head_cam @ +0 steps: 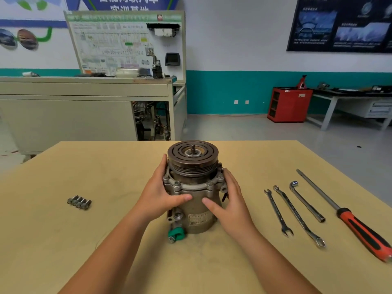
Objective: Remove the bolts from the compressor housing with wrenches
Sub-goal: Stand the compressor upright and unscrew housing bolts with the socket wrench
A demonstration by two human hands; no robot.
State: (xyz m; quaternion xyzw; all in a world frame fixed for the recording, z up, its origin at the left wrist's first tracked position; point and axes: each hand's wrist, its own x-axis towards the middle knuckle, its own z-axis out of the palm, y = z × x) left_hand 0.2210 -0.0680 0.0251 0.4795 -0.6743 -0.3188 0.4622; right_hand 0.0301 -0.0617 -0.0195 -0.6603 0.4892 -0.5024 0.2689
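Blue wall banner [127, 2]: Chinese characters, cropped, roughly "智能网联汽车". Label [200, 219] on compressor [196, 209]: blurred, unreadable.

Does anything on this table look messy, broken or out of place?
Nothing stands out. The compressor stands upright, held between the left hand and right hand; loose bolts lie bunched at left, wrenches and a screwdriver side by side at right.

**A vehicle-training workshop**

I stood at a plywood bench [106, 230] in what was plainly a teaching workshop for car mechanics. Loose wrenches [277, 211] and a red-handled screwdriver [360, 230] lay beside a compressor [196, 217]. Behind it stood a trainer board [118, 43] printed with a wiring diagram and fitted with car parts. There was also a red tool cabinet [288, 105], a grey work table [350, 96] with drawers, and a dark technical poster [339, 24] on the teal-banded wall.
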